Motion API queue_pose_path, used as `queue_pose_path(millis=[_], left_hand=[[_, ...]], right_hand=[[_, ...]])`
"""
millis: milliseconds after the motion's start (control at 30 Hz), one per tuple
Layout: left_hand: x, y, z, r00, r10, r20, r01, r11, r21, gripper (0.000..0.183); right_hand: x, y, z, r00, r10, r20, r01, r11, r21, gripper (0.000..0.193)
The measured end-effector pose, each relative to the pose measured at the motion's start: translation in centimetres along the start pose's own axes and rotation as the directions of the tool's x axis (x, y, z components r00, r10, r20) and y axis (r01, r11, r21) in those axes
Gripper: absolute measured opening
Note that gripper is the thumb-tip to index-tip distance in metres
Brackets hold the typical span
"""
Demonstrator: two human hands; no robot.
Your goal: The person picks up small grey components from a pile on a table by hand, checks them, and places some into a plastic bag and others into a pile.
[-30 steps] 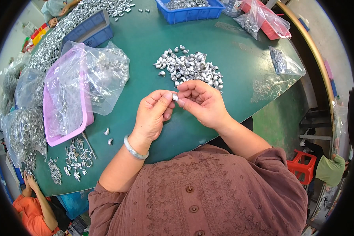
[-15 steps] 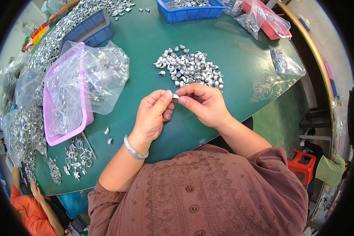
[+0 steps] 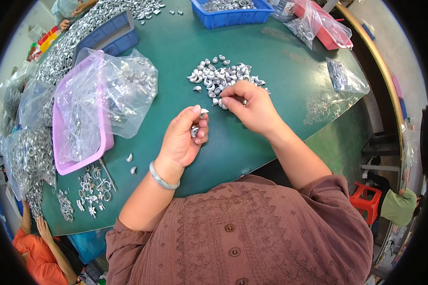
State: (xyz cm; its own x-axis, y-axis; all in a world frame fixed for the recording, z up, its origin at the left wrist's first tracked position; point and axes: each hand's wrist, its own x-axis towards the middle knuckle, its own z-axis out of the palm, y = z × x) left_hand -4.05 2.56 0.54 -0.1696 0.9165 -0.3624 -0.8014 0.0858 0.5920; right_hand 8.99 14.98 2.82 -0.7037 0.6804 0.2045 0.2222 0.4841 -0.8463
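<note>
My left hand (image 3: 181, 137), with a pale bangle (image 3: 162, 178) on the wrist, is curled around small silver crescent-shaped metal pieces. One piece (image 3: 203, 112) shows at the thumb tip, and more (image 3: 195, 131) sit against the curled fingers. At the near edge of a pile of similar silver pieces (image 3: 217, 76), my right hand (image 3: 252, 108) pinches at one piece (image 3: 222, 103) between thumb and fingers. It covers the pile's near right part. Two loose crescents (image 3: 129, 157) lie on the green table (image 3: 176, 57) left of my left wrist.
At left stand a purple basket (image 3: 83, 164) with clear bags and a blue bin (image 3: 121, 40), beside a big heap of silver pieces (image 3: 62, 57). Farther off are a blue tray (image 3: 233, 18) and a red basket (image 3: 330, 40). Another person's hand (image 3: 43, 229) rests at lower left.
My right hand has parted from the left and moved right and forward to the pile's near edge. My left hand has turned slightly, showing the pieces in its fingers.
</note>
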Motion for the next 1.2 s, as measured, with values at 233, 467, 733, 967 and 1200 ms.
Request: queue_pose_path(millis=[233,467,733,967,1200], left_hand=[[0.2,0.3,0.2,0.998,0.066,0.017,-0.062,0.982,-0.178,0.013],[0.2,0.3,-0.4,0.996,0.044,-0.072,-0.054,0.989,-0.136,0.019],[0.2,0.1,0.0,0.987,0.082,-0.136,-0.080,0.996,0.026,0.015],[0.2,0.0,-0.1,0.986,0.099,-0.136,-0.091,0.994,0.063,0.015],[0.2,0.1,0.0,0.985,0.098,-0.144,-0.090,0.994,0.063,0.014]], right_hand=[[2.8,1.3,1.3,0.909,-0.399,0.116,0.396,0.747,-0.535,0.005],[4.0,0.8,1.9,0.916,-0.317,0.247,0.401,0.672,-0.622,0.007],[3.9,1.5,1.9,0.905,-0.358,0.231,0.425,0.719,-0.551,0.004],[3.7,1.1,1.5,0.867,-0.417,0.271,0.490,0.622,-0.610,0.007],[3.8,0.9,1.3,0.850,-0.375,0.369,0.522,0.516,-0.679,0.009]])
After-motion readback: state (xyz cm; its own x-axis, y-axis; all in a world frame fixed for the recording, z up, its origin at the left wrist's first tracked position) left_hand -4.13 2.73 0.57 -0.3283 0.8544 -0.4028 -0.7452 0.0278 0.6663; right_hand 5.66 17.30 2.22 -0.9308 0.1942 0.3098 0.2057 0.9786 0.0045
